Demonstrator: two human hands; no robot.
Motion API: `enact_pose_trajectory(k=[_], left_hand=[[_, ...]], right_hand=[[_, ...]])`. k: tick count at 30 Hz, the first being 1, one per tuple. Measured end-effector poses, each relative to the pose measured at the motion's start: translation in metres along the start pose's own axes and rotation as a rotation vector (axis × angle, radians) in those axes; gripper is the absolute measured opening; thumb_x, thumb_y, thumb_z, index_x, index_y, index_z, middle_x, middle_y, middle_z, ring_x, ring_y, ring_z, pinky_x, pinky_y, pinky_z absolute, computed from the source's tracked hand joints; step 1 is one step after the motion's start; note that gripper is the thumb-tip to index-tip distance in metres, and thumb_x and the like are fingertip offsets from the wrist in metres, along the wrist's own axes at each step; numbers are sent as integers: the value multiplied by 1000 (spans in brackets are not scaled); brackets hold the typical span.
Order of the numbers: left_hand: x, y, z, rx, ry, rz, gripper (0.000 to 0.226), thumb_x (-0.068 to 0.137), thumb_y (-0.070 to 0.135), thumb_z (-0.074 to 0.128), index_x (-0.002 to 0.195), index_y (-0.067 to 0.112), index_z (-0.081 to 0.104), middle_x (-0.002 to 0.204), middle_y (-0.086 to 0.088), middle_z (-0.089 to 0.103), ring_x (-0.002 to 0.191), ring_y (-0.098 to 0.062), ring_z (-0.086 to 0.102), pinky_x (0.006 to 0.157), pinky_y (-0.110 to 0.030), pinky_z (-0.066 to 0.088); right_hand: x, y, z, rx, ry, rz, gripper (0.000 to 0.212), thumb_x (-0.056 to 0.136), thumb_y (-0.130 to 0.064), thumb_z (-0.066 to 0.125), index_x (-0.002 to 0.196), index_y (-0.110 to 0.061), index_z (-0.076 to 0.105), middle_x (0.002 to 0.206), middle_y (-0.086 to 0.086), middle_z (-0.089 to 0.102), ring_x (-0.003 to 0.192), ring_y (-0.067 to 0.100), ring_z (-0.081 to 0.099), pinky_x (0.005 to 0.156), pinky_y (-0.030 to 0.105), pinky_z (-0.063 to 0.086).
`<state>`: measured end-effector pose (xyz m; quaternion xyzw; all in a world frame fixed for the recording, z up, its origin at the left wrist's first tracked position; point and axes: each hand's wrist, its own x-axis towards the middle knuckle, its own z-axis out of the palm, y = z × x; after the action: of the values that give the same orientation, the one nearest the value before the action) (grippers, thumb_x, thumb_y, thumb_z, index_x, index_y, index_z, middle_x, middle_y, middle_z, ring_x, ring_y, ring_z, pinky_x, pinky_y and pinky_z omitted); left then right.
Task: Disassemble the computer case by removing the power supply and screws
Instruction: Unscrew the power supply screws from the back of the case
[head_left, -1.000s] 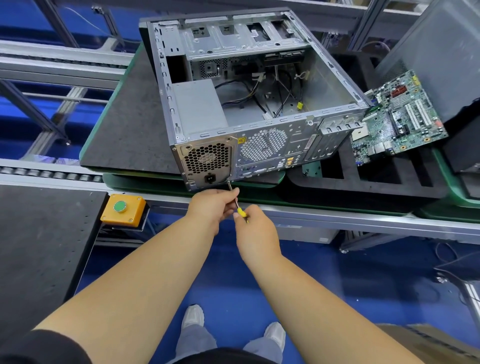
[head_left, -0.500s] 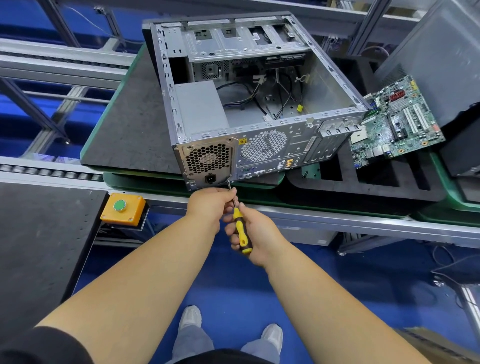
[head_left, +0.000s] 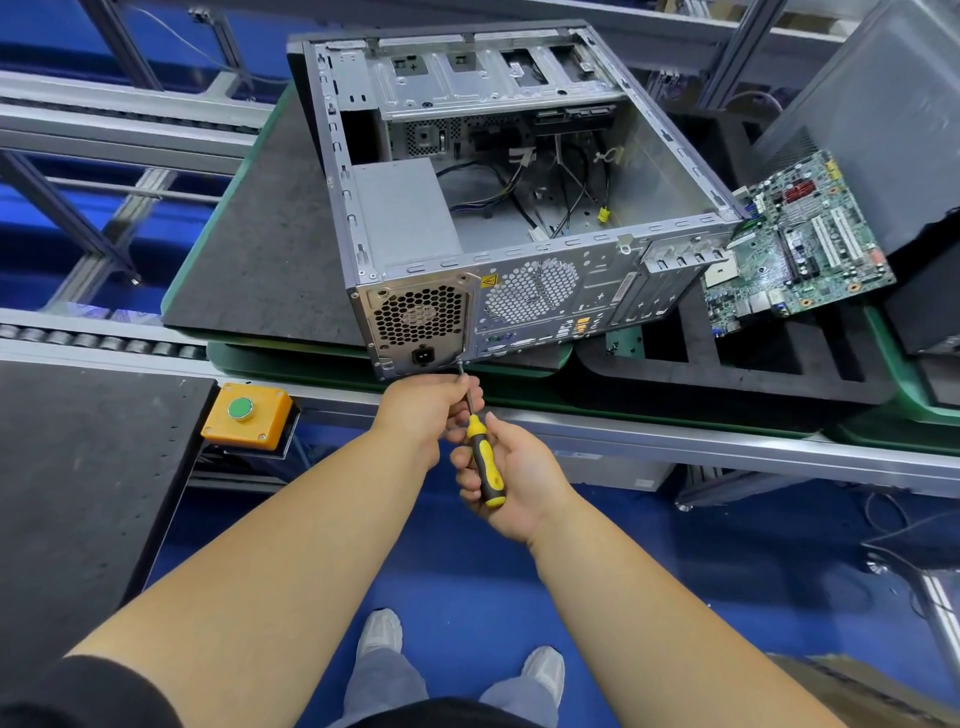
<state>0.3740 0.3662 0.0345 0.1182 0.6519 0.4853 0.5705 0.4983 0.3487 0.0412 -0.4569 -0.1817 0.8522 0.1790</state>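
Blue-floored assembly line, open computer case (head_left: 519, 208) lying on bench (head_left: 260, 249)
Right hand (head_left: 511, 480) wrapped around screwdriver (head_left: 484, 464), shaft angled up-left to power supply (head_left: 418, 325) lower corner; left hand (head_left: 428, 408), nearer, pinching the shaft

Right hand (head_left: 511, 480) gripping a yellow-and-black screwdriver (head_left: 483, 460), left hand (head_left: 428, 410) steadying its shaft, tip at power supply (head_left: 418, 322) corner, open computer case (head_left: 519, 208)
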Motion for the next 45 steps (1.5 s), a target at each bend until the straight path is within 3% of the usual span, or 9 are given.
enact_pose_trajectory(k=[4, 14, 20, 26, 32, 38, 45], left_hand=[[0, -1, 0, -37, -9, 9, 20, 97, 11, 55, 84, 13, 70, 70, 4, 74, 66, -5, 69, 54, -19, 52], [-1, -4, 1, -200, -67, -27, 21, 98, 8, 51, 89, 9, 70, 67, 4, 71, 64, -5, 66, 43, -17, 46], [0, -10, -4, -279, -163, -67, 20, 100, 15, 49, 99, 9, 68, 86, -1, 75, 77, -8, 72, 58, -23, 55], [3, -5, -12, -496, -149, -113, 21, 100, 10, 46, 109, 1, 62, 93, -12, 75, 89, -20, 72, 74, -28, 55], [1, 2, -7, -494, -135, -138, 26, 100, 9, 44, 118, -3, 59, 92, -13, 75, 87, -21, 72, 71, -28, 56], [-1, 5, -4, -444, -97, -163, 21, 99, 13, 49, 101, 1, 65, 87, -11, 75, 91, -23, 71, 72, -28, 56], [-4, 3, 2, -341, -43, -146, 13, 95, 17, 61, 93, 8, 68, 82, -4, 75, 74, -12, 73, 58, -20, 56]], right_hand=[[-1, 1, -1, -32, 10, 6, 43, 104, -41, 35, 97, -9, 62, 65, 5, 57, 46, 13, 44, 44, 21, 37], [1, 1, -4, -21, -21, -6, 43, 104, -42, 36, 94, -10, 64, 66, 5, 57, 45, 13, 44, 44, 21, 36], [3, 2, -7, -158, 106, -116, 28, 102, -36, 49, 89, -14, 61, 64, 4, 57, 44, 14, 41, 44, 23, 34], [1, 2, -5, -440, 221, -219, 33, 103, -36, 45, 96, -10, 64, 62, 1, 57, 46, 13, 41, 48, 26, 34], [4, 5, -7, -572, 281, -249, 32, 102, -39, 44, 96, -14, 63, 61, -2, 57, 44, 10, 43, 49, 25, 37], [4, 7, -12, -603, 293, -245, 31, 100, -42, 46, 95, -19, 65, 60, -6, 59, 45, 8, 45, 50, 24, 39], [-1, 7, -19, -645, 279, -261, 29, 100, -41, 47, 92, -19, 65, 63, -3, 60, 47, 10, 45, 52, 26, 39]])
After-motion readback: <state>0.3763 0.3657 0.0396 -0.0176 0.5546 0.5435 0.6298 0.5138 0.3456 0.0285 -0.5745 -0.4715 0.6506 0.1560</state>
